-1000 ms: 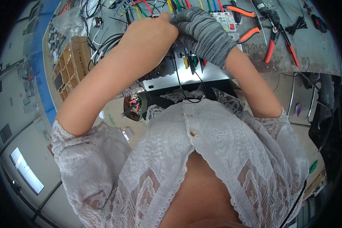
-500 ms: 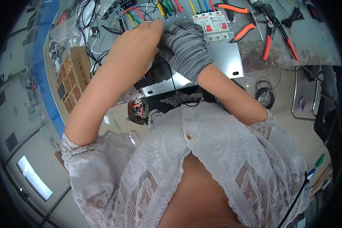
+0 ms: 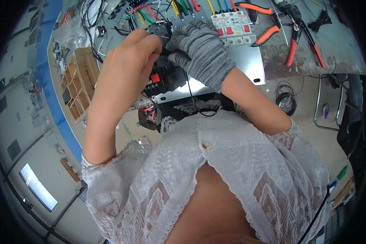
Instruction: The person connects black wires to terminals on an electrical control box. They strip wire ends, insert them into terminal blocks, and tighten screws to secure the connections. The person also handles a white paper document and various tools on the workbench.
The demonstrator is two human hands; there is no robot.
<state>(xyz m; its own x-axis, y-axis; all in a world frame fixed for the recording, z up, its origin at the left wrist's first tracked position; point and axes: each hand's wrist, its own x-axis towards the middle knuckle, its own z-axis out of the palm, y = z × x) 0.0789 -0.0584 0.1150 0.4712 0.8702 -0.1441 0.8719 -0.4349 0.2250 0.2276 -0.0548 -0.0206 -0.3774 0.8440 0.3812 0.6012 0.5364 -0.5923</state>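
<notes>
A silvery metal plate [image 3: 248,67] lies at the bench's near edge, carrying black electrical devices and a row of white circuit breakers [image 3: 233,28] with red switches. My bare left hand [image 3: 132,61] is closed, thumb and fingers pinched beside a black device [image 3: 160,31] on the plate; what they hold is hidden. My right hand [image 3: 201,51], in a grey striped fingerless glove, curls its fingers close to the left fingertips, over the same device. Whatever it grips is covered. Below the hands sits a black contactor-like block [image 3: 171,79] with a red button. A thin black wire [image 3: 190,91] hangs from under the glove.
Orange-handled pliers [image 3: 268,35] and red-handled wire strippers [image 3: 292,53] lie on the right. Colored wires [image 3: 144,12] run behind the hands. On the left stand a divided wooden box [image 3: 79,81] and a clear plastic bag [image 3: 71,34]. A wire coil [image 3: 286,105] rests on the floor.
My left hand has drawn down and left, away from the wires, uncovering the black device and the red button. My right hand has shifted slightly right and down with the whole view.
</notes>
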